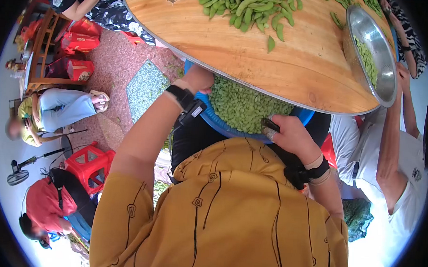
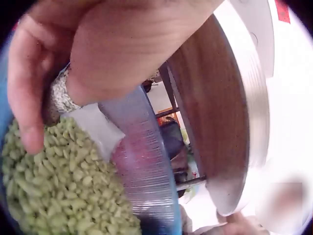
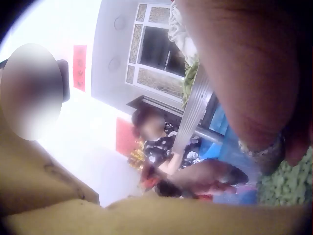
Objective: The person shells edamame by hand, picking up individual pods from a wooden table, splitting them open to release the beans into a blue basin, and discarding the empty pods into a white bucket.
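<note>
Shelled green beans (image 1: 246, 104) fill a blue basin (image 1: 223, 130) on the person's lap, partly under the table edge. The left hand (image 1: 199, 79) is at the basin's left side; in the left wrist view this hand (image 2: 49, 63) hangs over the beans (image 2: 63, 181), its fingers loosely bent and one digit wrapped in speckled material. Over the basin's near right rim is the right hand (image 1: 295, 134), with a wrapped digit and a dark tip. Its fingers are bent inward in the right wrist view (image 3: 249, 73); whether they hold anything is hidden.
The wooden tabletop (image 1: 293, 65) carries a pile of green pods (image 1: 248, 8) and a metal bowl (image 1: 370, 54) with beans. People sit left and right of the table. A red stool (image 1: 86, 168) and a fan (image 1: 18, 172) stand at left.
</note>
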`<state>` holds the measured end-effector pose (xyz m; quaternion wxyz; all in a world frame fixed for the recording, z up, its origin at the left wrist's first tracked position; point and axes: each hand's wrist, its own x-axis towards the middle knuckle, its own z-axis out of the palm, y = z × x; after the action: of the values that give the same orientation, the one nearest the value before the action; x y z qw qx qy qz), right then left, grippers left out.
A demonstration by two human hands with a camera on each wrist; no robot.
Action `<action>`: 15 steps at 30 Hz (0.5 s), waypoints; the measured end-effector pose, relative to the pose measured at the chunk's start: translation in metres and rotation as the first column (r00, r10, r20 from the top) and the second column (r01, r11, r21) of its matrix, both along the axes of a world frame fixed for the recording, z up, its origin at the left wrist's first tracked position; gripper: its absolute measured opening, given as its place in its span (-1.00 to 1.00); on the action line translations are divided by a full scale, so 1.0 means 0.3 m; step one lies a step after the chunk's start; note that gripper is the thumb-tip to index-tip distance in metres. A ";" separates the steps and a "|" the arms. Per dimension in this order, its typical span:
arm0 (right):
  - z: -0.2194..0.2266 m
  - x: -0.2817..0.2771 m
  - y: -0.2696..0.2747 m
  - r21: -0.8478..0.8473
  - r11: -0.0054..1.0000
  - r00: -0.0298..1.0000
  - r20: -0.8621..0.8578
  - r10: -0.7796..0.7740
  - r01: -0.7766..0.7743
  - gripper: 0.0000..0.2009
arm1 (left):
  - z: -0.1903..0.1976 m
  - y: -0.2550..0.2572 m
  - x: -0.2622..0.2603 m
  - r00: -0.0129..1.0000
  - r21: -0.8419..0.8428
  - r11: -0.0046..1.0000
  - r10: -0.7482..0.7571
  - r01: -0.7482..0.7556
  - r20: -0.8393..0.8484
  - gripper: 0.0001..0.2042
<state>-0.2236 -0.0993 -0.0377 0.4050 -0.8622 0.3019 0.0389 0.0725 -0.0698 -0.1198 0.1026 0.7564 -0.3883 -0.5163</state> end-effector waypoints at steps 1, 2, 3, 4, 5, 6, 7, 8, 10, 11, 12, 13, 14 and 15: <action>-0.005 -0.005 -0.002 -0.006 1.000 1.000 -0.007 -0.009 0.008 -0.84 | -0.037 -0.007 -0.004 1.000 -0.002 1.000 0.001 -0.001 0.000 -0.58; -0.009 -0.011 -0.008 -0.015 1.000 1.000 -0.013 -0.017 0.017 -0.84 | -0.098 -0.016 -0.007 0.901 -0.381 0.877 -0.119 0.292 0.417 -0.58; -0.011 -0.019 -0.012 -0.019 1.000 1.000 -0.015 -0.017 0.016 -0.84 | -0.112 -0.029 -0.013 0.643 -0.525 0.558 -0.019 0.642 0.766 -0.57; -0.014 -0.030 -0.014 -0.022 0.999 0.999 -0.014 -0.045 0.045 -0.83 | -0.124 -0.029 -0.011 0.645 -0.528 0.557 -0.017 0.641 0.764 -0.57; -0.019 -0.040 -0.016 -0.023 0.997 0.997 -0.013 -0.075 0.074 -0.83 | -0.138 -0.028 -0.008 0.666 -0.532 0.571 -0.035 0.625 0.745 -0.57; -0.025 -0.051 -0.019 -0.021 0.997 0.997 -0.017 -0.077 0.076 -0.83 | -0.139 -0.027 -0.008 0.687 -0.534 0.585 -0.056 0.610 0.725 -0.56; -0.032 -0.063 -0.022 -0.008 0.996 0.996 -0.027 -0.088 0.088 -0.82 | -0.141 -0.025 -0.008 0.708 -0.534 0.600 -0.077 0.596 0.702 -0.56; -0.037 -0.072 -0.026 0.006 0.995 0.994 -0.038 -0.099 0.100 -0.82 | -0.141 -0.024 -0.009 0.728 -0.533 0.616 -0.099 0.581 0.679 -0.56; -0.043 -0.083 -0.030 0.012 0.994 0.993 -0.052 -0.108 0.109 -0.81 | -0.140 -0.020 -0.011 0.762 -0.521 0.648 -0.146 0.555 0.630 -0.56; -0.048 -0.086 -0.032 0.010 0.994 0.992 -0.061 -0.113 0.113 -0.81 | -0.139 -0.018 -0.013 0.777 -0.512 0.664 -0.170 0.545 0.607 -0.56; -0.060 -0.089 -0.035 0.017 0.993 0.991 -0.058 -0.117 0.118 -0.81 | -0.137 -0.016 -0.014 0.789 -0.501 0.679 -0.191 0.536 0.584 -0.56; -0.075 -0.091 -0.039 0.010 0.995 0.994 -0.050 -0.095 0.096 -0.80 | -0.135 -0.014 -0.017 0.801 -0.491 0.695 -0.209 0.525 0.561 -0.56; -0.086 -0.091 -0.044 0.002 0.997 0.997 -0.042 -0.071 0.071 -0.80 | -0.133 -0.012 -0.019 0.813 -0.481 0.711 -0.224 0.513 0.537 -0.56; -0.092 -0.089 -0.048 0.006 0.997 0.997 -0.039 -0.071 0.071 -0.80 | -0.131 -0.009 -0.023 0.826 -0.470 0.727 -0.237 0.500 0.512 -0.55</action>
<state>-0.2502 -0.1136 -0.0654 0.4035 -0.8484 0.3400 0.0423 0.0658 -0.0725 -0.1592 0.1376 0.6836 -0.6864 -0.2064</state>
